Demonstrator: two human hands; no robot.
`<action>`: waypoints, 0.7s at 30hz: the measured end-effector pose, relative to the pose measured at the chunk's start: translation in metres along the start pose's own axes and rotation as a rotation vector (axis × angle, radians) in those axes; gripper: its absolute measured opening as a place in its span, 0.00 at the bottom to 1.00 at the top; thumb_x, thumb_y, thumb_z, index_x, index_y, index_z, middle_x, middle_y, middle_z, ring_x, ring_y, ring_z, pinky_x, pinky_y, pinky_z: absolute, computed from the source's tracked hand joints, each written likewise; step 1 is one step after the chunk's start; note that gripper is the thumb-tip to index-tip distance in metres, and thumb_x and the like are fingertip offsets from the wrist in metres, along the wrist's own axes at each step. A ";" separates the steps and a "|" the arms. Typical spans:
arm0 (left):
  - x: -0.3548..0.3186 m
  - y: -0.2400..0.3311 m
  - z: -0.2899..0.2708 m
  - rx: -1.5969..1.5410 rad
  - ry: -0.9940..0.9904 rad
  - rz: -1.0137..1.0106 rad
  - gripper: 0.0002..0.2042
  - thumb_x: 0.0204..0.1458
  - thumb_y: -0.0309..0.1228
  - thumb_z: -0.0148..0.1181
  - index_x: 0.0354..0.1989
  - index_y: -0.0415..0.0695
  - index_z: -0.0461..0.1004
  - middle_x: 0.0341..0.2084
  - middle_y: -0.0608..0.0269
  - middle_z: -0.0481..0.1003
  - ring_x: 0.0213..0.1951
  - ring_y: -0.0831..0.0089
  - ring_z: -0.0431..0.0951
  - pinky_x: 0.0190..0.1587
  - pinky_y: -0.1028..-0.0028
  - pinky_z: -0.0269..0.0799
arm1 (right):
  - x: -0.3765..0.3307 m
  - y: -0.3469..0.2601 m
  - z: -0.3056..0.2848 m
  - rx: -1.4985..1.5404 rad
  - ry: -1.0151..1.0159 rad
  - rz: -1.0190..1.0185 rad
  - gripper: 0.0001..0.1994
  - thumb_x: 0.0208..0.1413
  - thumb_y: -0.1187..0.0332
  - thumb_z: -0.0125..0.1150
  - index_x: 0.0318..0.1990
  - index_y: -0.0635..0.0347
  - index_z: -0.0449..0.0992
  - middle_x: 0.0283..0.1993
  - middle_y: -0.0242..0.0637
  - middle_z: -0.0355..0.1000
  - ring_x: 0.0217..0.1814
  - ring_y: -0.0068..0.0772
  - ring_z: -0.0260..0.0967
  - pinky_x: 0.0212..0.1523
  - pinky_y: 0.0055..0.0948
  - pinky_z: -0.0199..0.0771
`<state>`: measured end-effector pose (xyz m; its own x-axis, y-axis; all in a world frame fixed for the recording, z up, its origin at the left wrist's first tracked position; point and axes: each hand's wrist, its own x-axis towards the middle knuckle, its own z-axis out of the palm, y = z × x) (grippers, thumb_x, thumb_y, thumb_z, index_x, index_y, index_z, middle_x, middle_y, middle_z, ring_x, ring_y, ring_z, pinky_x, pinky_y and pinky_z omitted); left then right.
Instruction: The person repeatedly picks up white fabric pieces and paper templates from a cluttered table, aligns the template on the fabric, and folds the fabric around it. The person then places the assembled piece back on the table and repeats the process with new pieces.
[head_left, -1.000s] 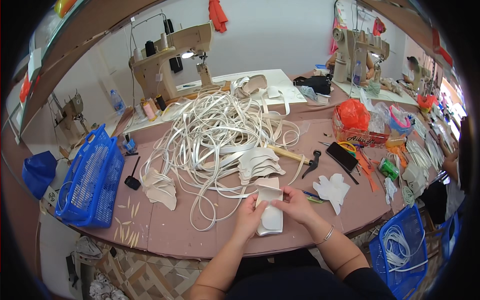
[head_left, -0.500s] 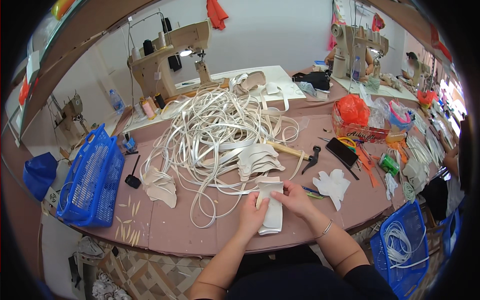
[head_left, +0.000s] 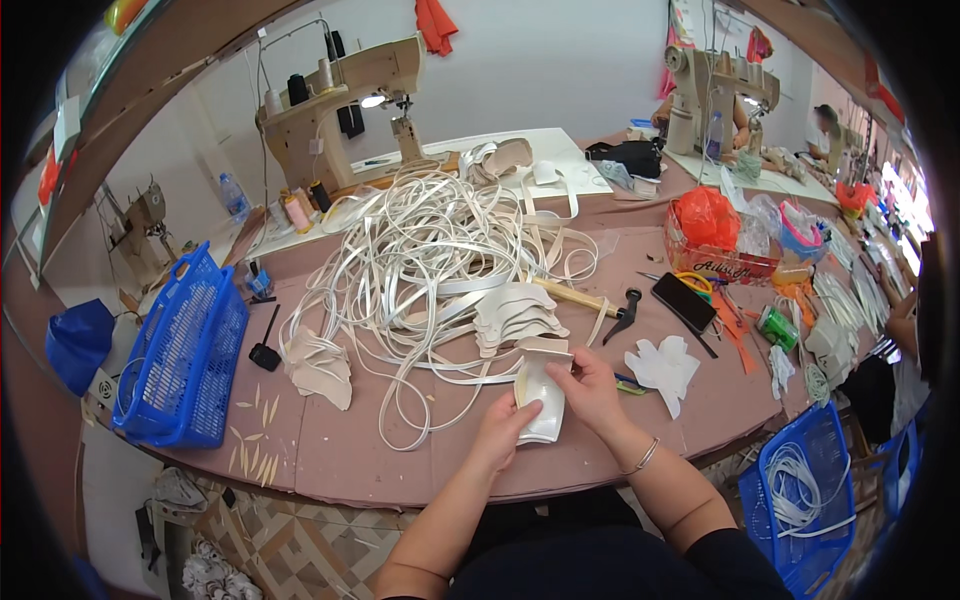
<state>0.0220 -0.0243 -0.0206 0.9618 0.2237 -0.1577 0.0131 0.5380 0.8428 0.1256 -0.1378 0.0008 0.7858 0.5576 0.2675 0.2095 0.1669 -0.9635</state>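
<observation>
A worker's left hand (head_left: 505, 428) and right hand (head_left: 590, 383) grip a pale, shiny piece (head_left: 541, 405) in front of a tangled heap of white strips (head_left: 430, 255). The left fingers grasp its lower side, thumb on its face; the right fingers pinch it near the top. Whether its lower end touches the surface (head_left: 370, 470) cannot be told.

Crowding the heap's front right side is a stack of pale pieces (head_left: 518, 315), just beyond the hands; a second stack (head_left: 320, 372) sits at its front left. Loose loops trail forward from the heap to near the left hand. To the heap's right lie a hammer (head_left: 628, 315), its handle meeting the strips, then a black phone (head_left: 684, 305) and, nearer the worker, white cutouts (head_left: 664, 372). A blue basket (head_left: 190, 350) stands left of the heap; a sewing machine (head_left: 335, 110) rises behind it.

Bare cloth spans the front left, from the heap's loops to the curved front edge, with pale slivers (head_left: 262, 460) scattered at its far left. The held piece is near that edge.
</observation>
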 end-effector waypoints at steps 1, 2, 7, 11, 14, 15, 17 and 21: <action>0.000 0.000 0.000 0.014 0.022 0.000 0.15 0.51 0.25 0.54 0.47 0.36 0.65 0.37 0.60 0.73 0.37 0.76 0.75 0.40 0.77 0.72 | -0.002 -0.006 0.003 0.067 0.002 0.048 0.14 0.47 0.73 0.59 0.43 0.66 0.70 0.37 0.36 0.71 0.33 0.19 0.67 0.33 0.18 0.68; 0.000 -0.001 0.000 0.028 0.044 0.000 0.15 0.50 0.24 0.55 0.47 0.36 0.66 0.36 0.60 0.73 0.37 0.76 0.75 0.40 0.77 0.72 | -0.004 -0.010 0.005 0.134 0.004 0.097 0.14 0.47 0.73 0.60 0.43 0.66 0.70 0.37 0.36 0.71 0.33 0.19 0.68 0.33 0.18 0.68; -0.001 0.003 0.004 0.094 -0.001 0.015 0.16 0.50 0.23 0.55 0.47 0.36 0.65 0.38 0.59 0.73 0.38 0.75 0.75 0.39 0.77 0.73 | -0.008 -0.020 -0.001 -0.032 -0.072 0.137 0.17 0.45 0.74 0.61 0.44 0.67 0.68 0.38 0.37 0.72 0.36 0.22 0.69 0.36 0.21 0.70; -0.003 0.000 0.011 0.142 0.017 0.090 0.16 0.49 0.25 0.57 0.47 0.36 0.65 0.36 0.60 0.74 0.36 0.76 0.75 0.36 0.80 0.72 | -0.006 -0.005 -0.002 0.002 0.034 0.117 0.17 0.44 0.76 0.62 0.43 0.67 0.68 0.39 0.38 0.72 0.39 0.23 0.70 0.37 0.22 0.71; -0.004 -0.003 0.012 -0.006 0.136 0.068 0.15 0.49 0.26 0.58 0.45 0.38 0.67 0.34 0.61 0.74 0.34 0.78 0.75 0.34 0.81 0.72 | -0.006 -0.007 0.002 0.122 0.146 0.040 0.18 0.44 0.77 0.62 0.45 0.67 0.67 0.39 0.38 0.73 0.38 0.24 0.70 0.37 0.22 0.71; -0.004 -0.005 0.009 -0.013 0.163 0.046 0.13 0.49 0.26 0.57 0.43 0.38 0.67 0.34 0.61 0.74 0.34 0.77 0.75 0.35 0.80 0.72 | -0.007 -0.007 0.004 0.127 0.168 0.032 0.17 0.44 0.76 0.62 0.44 0.67 0.68 0.38 0.38 0.73 0.37 0.24 0.71 0.36 0.22 0.71; -0.002 -0.010 0.003 -0.026 0.217 0.000 0.10 0.50 0.25 0.56 0.41 0.37 0.67 0.33 0.60 0.74 0.34 0.76 0.75 0.36 0.79 0.73 | -0.009 -0.007 0.006 0.137 0.211 0.017 0.16 0.45 0.74 0.62 0.43 0.68 0.70 0.36 0.38 0.74 0.36 0.23 0.71 0.36 0.22 0.71; 0.001 -0.018 0.001 0.102 0.244 0.210 0.07 0.49 0.27 0.58 0.35 0.39 0.70 0.29 0.64 0.74 0.29 0.81 0.74 0.31 0.82 0.69 | -0.012 -0.004 -0.002 -0.092 0.103 0.170 0.12 0.47 0.70 0.61 0.37 0.69 0.74 0.33 0.38 0.75 0.34 0.23 0.71 0.34 0.22 0.71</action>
<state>0.0231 -0.0349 -0.0353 0.8526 0.5158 -0.0837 -0.1391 0.3785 0.9151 0.1161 -0.1473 0.0017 0.8686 0.4846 0.1031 0.1176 0.0004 -0.9931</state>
